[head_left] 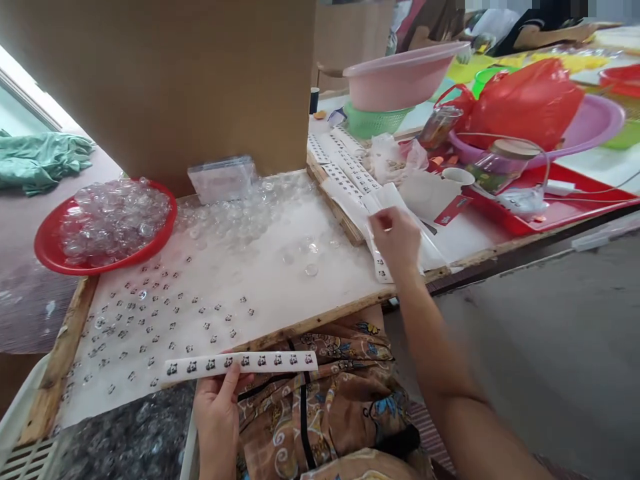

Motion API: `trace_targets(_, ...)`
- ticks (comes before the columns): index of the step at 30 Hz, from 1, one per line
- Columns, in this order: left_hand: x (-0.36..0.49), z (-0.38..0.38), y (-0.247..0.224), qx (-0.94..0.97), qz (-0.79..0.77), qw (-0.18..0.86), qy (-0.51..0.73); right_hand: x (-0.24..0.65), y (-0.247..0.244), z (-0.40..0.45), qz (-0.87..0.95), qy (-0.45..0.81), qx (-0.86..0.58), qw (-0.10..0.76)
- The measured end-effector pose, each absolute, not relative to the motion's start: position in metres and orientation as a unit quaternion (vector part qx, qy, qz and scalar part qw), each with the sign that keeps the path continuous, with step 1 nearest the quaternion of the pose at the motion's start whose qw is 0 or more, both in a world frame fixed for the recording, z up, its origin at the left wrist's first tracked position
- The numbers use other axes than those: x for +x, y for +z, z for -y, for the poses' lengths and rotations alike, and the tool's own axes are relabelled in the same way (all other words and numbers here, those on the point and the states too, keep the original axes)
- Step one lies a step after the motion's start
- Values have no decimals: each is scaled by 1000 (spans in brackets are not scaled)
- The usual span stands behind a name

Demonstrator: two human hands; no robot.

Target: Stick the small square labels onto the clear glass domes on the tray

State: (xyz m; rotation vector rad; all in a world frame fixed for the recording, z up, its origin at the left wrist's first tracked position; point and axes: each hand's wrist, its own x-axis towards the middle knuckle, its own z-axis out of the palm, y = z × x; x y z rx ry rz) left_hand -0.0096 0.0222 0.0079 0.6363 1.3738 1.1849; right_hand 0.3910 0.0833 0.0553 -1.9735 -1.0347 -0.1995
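Low at the table's front edge, my left hand (220, 407) grips a white strip of panda stickers (285, 362) between thumb and fingers. Out to the right, my right hand (397, 240) is closed above white paper strips (387, 197); what its fingers pinch is hidden. More panda-printed strips (345, 160) lie beyond that hand, along a wooden edge. Many small panda pieces (173, 326) are scattered over the white board (280, 280), in its left part. A few clear round pieces (311, 269) rest near the board's middle.
A red bowl (47, 250) heaped with clear pieces stands at the left. Behind the board rises a large cardboard box (200, 87). To the right are a pink basin (400, 83), a red bag (530, 107), a red tray (590, 207) and a white cup (425, 193). Other people sit beyond.
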Motion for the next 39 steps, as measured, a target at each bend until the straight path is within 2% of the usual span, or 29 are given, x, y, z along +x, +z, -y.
trace_targets(2, -10, -22, 5, 274, -583, 578, 502, 439, 53, -75, 346, -138, -839, 397)
trace_targets(5, -8, -22, 3, 273, -575, 587, 501, 484, 46, -66, 284, -149, -877, 359)
trace_targets(12, -3, -22, 6, 256, -568, 595, 508, 496, 14, -75, 260, -30, -927, 270)
trace_targets(17, -5, -15, 12, 250, -564, 589, 522, 482, 18, -66, 288, -45, -915, 280)
trace_targets(20, -5, -17, 15, 240, -560, 579, 542, 457, 29, -67, 383, -94, -855, 336)
trace_targets(22, -3, -22, 18, 234, -555, 559, 570, 423, 36, -73, 456, -18, -801, 388)
trace_targets(24, -2, -29, 23, 229, -547, 533, 603, 375, 40, -78, 528, 143, -724, 420)
trace_targets(28, -4, -39, 34, 235, -532, 498, 644, 269, 39, -84, 647, 422, -520, 365)
trace_targets(30, -8, -41, 36, 245, -529, 478, 657, 228, 34, -85, 656, 513, -445, 330)
trace_targets(33, -15, -40, 31, 253, -515, 457, 680, 193, 28, -87, 631, 549, -436, 333)
trace_targets(39, -14, -45, 7, 300, -497, 553, 597, 176, 24, -96, 647, 521, -452, 326)
